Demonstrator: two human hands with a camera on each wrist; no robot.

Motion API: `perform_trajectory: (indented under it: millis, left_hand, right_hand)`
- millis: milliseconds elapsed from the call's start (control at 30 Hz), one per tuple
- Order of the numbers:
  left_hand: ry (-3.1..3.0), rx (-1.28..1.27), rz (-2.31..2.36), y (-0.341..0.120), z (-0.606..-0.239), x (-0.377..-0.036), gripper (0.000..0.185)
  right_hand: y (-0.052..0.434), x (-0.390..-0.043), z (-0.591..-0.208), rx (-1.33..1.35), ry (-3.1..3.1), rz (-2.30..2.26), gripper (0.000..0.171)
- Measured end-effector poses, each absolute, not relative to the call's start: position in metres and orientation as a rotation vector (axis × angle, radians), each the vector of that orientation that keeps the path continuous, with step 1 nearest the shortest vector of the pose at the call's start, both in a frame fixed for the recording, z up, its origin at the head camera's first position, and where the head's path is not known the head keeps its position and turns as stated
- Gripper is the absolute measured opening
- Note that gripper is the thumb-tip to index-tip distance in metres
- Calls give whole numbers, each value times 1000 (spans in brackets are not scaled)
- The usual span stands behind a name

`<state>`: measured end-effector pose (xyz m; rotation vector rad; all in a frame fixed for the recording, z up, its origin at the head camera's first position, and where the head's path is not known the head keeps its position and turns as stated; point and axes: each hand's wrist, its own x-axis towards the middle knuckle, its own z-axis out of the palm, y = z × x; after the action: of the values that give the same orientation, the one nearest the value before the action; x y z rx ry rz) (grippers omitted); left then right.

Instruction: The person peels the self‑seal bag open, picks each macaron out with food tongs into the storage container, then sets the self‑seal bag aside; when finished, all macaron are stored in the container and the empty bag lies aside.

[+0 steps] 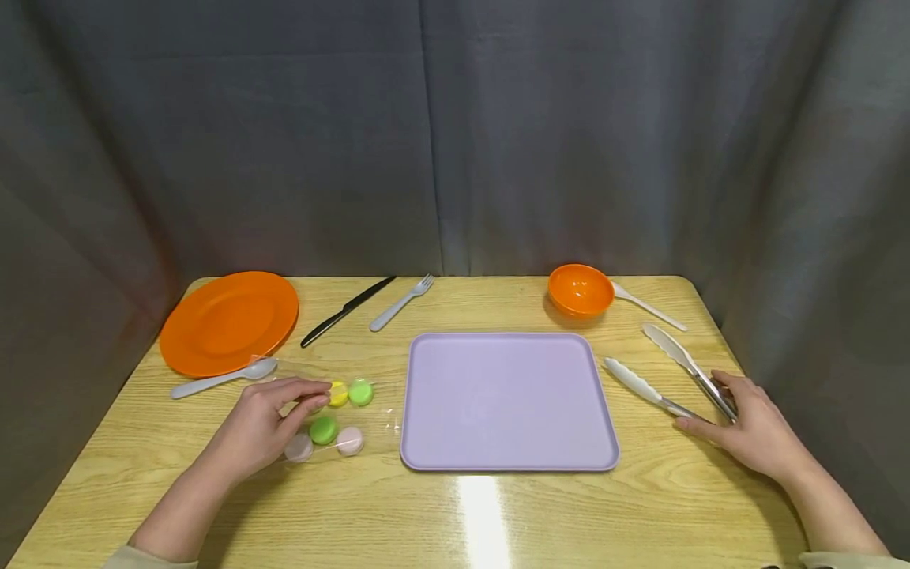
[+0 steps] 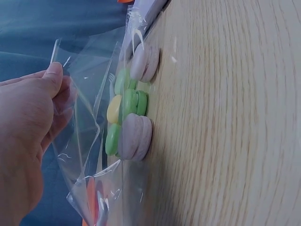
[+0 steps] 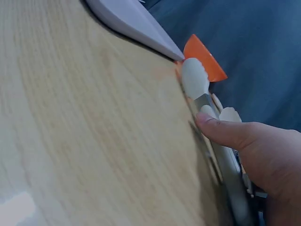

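Observation:
On the table's left side, my left hand [image 1: 259, 427] pinches the raised edge of a clear plastic sheet or bag [image 2: 87, 106] between thumb and fingers. Several macarons lie under or inside this plastic; which, I cannot tell. Among them are a yellow macaron [image 1: 337, 393], a light green macaron [image 1: 360, 392], a darker green macaron [image 1: 323, 431] and a pale pink macaron [image 1: 350, 441]. At the right, my right hand [image 1: 757, 427] holds metal tongs [image 3: 225, 165] with thumb and fingers on opposite arms. Their white scalloped tips stand apart, pointing away from me, with nothing between them.
A lilac tray [image 1: 509, 403] lies mid-table. Behind it on the right stand an orange bowl [image 1: 580, 291] and a white spoon [image 1: 650, 308]. To the left are an orange plate [image 1: 229, 324], a grey spoon [image 1: 213, 383], a black knife [image 1: 344, 313] and a grey fork [image 1: 400, 305].

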<state>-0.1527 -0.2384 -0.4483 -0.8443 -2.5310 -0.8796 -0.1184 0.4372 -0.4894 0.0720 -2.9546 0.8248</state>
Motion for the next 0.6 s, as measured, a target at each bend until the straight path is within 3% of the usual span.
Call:
perform_trajectory:
  millis: [600]
  left_hand:
    - [-2556, -815, -893, -236, -447, -151, 22]
  right_hand:
    - [433, -117, -496, -54, -2896, 848, 99]
